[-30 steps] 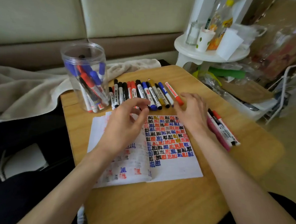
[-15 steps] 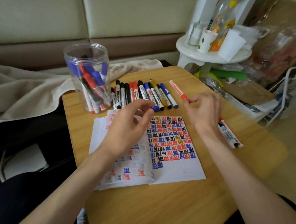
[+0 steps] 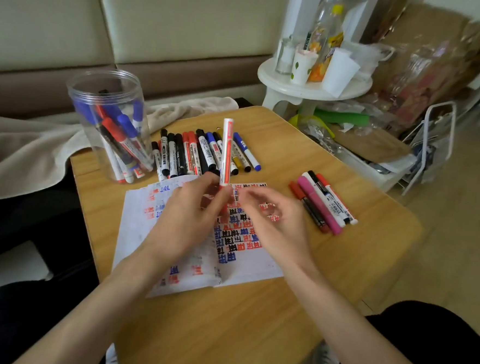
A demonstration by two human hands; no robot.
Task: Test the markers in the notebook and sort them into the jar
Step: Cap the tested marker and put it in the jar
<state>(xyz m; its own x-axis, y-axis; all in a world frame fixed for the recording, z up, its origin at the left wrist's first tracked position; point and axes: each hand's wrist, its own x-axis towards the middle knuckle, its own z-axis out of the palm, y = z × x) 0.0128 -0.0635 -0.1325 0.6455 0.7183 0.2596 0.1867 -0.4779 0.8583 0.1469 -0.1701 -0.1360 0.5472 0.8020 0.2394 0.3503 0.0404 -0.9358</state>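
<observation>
L hand (image 3: 193, 218) pinches red marker (image 3: 226, 149) upright over notebook (image 3: 193, 266) mid-bench; R hand (image 3: 272, 226) just beside it, fingers curled, blurred, can't tell if gripping. Jar (image 3: 109, 121) far left w/ markers inside

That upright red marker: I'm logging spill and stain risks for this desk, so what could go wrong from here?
The red marker stands upright, pinched by the left hand; the right hand is blurred beside it. Uncapping over the notebook could smear ink on skin or paper. The side group of markers lies near the right forearm and could get swept along the table.
</observation>
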